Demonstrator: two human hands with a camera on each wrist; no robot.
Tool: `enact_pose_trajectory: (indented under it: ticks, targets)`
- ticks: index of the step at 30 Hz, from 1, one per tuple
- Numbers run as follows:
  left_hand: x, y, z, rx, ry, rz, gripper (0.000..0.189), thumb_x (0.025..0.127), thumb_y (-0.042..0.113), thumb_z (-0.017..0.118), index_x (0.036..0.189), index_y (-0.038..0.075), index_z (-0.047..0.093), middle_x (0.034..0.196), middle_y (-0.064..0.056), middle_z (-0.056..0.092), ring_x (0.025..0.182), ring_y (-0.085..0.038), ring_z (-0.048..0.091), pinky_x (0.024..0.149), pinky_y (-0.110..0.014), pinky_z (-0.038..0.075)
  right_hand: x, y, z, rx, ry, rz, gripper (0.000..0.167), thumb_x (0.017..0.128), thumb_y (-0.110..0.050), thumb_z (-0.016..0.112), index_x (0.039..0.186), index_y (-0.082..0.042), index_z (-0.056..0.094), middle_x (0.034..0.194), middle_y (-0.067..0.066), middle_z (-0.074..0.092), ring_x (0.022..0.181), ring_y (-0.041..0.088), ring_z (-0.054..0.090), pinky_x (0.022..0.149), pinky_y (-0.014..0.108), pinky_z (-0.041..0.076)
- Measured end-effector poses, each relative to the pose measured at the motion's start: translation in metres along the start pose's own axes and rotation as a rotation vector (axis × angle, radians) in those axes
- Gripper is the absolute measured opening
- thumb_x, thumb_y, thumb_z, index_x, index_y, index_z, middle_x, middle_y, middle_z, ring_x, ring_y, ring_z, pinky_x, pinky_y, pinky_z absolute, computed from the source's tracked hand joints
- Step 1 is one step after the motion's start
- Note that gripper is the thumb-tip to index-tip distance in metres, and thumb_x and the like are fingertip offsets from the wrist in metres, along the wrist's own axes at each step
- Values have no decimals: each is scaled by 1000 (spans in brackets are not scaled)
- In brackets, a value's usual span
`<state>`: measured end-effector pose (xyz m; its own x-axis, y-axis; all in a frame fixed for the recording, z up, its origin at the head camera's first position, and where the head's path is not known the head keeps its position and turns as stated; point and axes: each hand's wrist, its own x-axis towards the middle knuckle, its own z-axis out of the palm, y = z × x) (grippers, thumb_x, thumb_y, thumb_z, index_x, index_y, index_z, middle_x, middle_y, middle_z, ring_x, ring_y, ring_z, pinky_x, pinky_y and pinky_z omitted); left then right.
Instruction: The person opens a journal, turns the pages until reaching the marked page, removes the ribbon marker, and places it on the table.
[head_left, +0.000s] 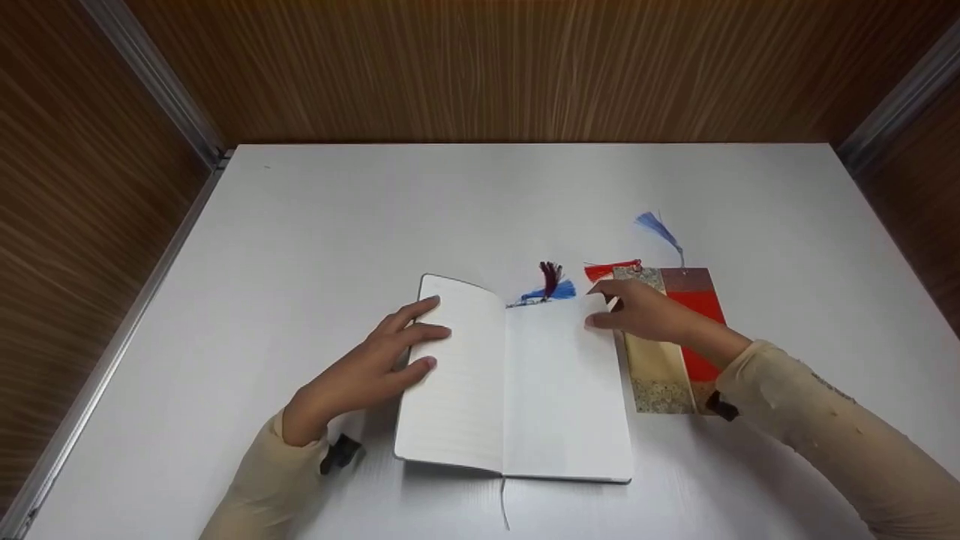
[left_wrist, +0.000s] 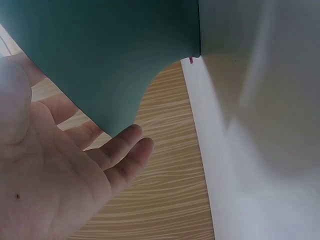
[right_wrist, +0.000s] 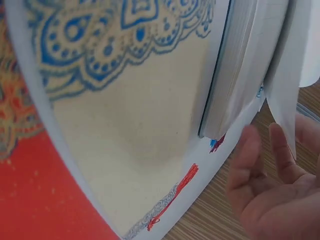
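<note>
A notebook (head_left: 568,397) lies spread on the white table, its blank pages facing up. My left hand (head_left: 379,365) rests at the outer edge of its left side, fingers spread on the page. From below, the left wrist view shows the raised green cover (left_wrist: 100,60) in front of these fingers. At the top right corner, my right hand (head_left: 637,307) pinches a page (right_wrist: 284,95), which bends up from the page block. Blue and dark red tassels (head_left: 551,285) stick out at the notebook's top.
Right of the notebook lie a beige patterned bookmark (head_left: 652,364) with a red tassel and a red bookmark (head_left: 699,315), near a light blue tassel (head_left: 658,227). A thin ribbon (head_left: 504,504) hangs from the notebook's bottom. Wood-grain panels (head_left: 525,71) border the table.
</note>
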<state>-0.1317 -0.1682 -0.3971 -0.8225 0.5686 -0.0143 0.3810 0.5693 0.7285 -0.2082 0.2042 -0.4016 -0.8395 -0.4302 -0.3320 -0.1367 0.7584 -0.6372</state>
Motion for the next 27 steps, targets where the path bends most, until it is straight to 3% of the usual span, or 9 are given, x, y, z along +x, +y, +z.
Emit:
enact_pose_trajectory:
  ticks: [2, 6, 9, 12, 14, 19, 23, 27]
  targets:
    - [0, 0, 0, 2, -2, 1, 37, 99, 23, 55, 134, 13, 55, 160, -5, 22, 148, -30, 21, 112, -52, 32, -4, 0, 0, 43, -42, 16, 49, 92, -22, 66, 133, 0, 50, 116, 19, 60, 92, 26, 59, 78, 34, 57]
    - [0, 0, 0, 13, -6, 5, 37, 99, 23, 55, 134, 12, 54, 160, -6, 22, 148, -31, 21, 112, -52, 32, -17, -3, -1, 156, -152, 69, 74, 92, -29, 66, 147, 2, 28, 137, 26, 49, 107, 32, 62, 92, 44, 53]
    - [-1, 0, 0, 14, -12, 5, 38, 99, 22, 55, 135, 11, 54, 161, -7, 21, 148, -32, 21, 112, -52, 31, -27, -6, -1, 252, -218, 89, 90, 92, -34, 65, 154, -1, 8, 148, 27, 38, 105, 29, 65, 105, 50, 43]
    - [-1, 0, 0, 20, -16, 13, 40, 99, 23, 54, 136, 9, 52, 160, -9, 21, 147, -34, 21, 112, -53, 31, -35, -10, 1, 356, -258, 77, 90, 93, -34, 63, 155, -7, 3, 147, 25, 41, 90, 23, 67, 107, 49, 41]
    - [-1, 0, 0, 23, -19, 15, 41, 99, 22, 54, 138, 9, 50, 160, -10, 21, 147, -35, 21, 112, -54, 31, -40, -12, 3, 427, -281, 64, 89, 94, -31, 62, 155, -10, 0, 147, 23, 40, 91, 22, 66, 105, 45, 43]
    - [-1, 0, 0, 7, -23, 7, 44, 99, 22, 54, 141, 9, 46, 161, -9, 20, 147, -32, 22, 113, -52, 30, -53, -21, 14, 520, -317, 58, 92, 94, -29, 61, 156, -18, -6, 155, 22, 26, 113, 27, 61, 101, 39, 48]
    - [-1, -1, 1, 6, -20, 6, 45, 99, 23, 54, 141, 9, 45, 161, -8, 20, 147, -32, 23, 113, -52, 30, -60, -29, 24, 530, -362, 37, 92, 93, -30, 62, 156, -24, -4, 158, 16, 23, 138, 38, 37, 105, 47, 43]
    - [-1, 0, 0, 3, -17, 8, 45, 99, 23, 54, 141, 8, 46, 161, -8, 20, 147, -31, 24, 113, -51, 31, -61, -35, 31, 541, -434, -56, 88, 95, -30, 59, 155, -26, -5, 158, 16, 20, 144, 40, 25, 109, 53, 38]
